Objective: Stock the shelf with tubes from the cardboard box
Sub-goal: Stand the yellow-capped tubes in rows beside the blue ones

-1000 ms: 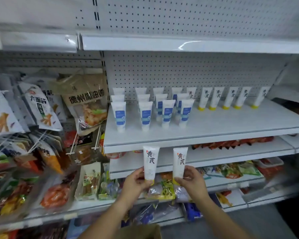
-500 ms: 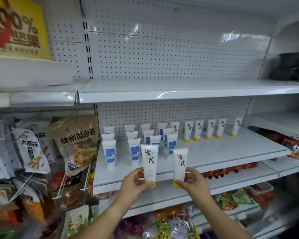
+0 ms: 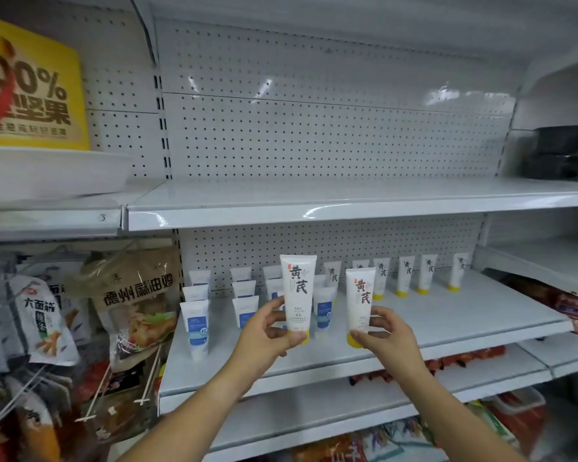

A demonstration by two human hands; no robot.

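Observation:
My left hand (image 3: 264, 331) grips a white tube with a yellow cap (image 3: 297, 291), held upright cap down. My right hand (image 3: 386, 338) grips a second, matching tube (image 3: 360, 300) the same way. Both tubes hang in the air over the front part of the white shelf (image 3: 431, 318). At the back of that shelf stands a row of the same yellow-capped tubes (image 3: 406, 275). To their left stand several white tubes with blue labels (image 3: 196, 323) in short rows. The cardboard box is out of view.
An upper white shelf (image 3: 347, 198) spans the bay above, backed by pegboard. Snack bags (image 3: 137, 301) hang on hooks at the left. A yellow sign (image 3: 30, 88) sits at top left. Black containers (image 3: 561, 151) stand at upper right. Lower shelves hold packaged goods.
Both hands have risen with their tubes from below the shelf edge to over the shelf front. The view has tilted upward, showing the upper shelf and yellow sign.

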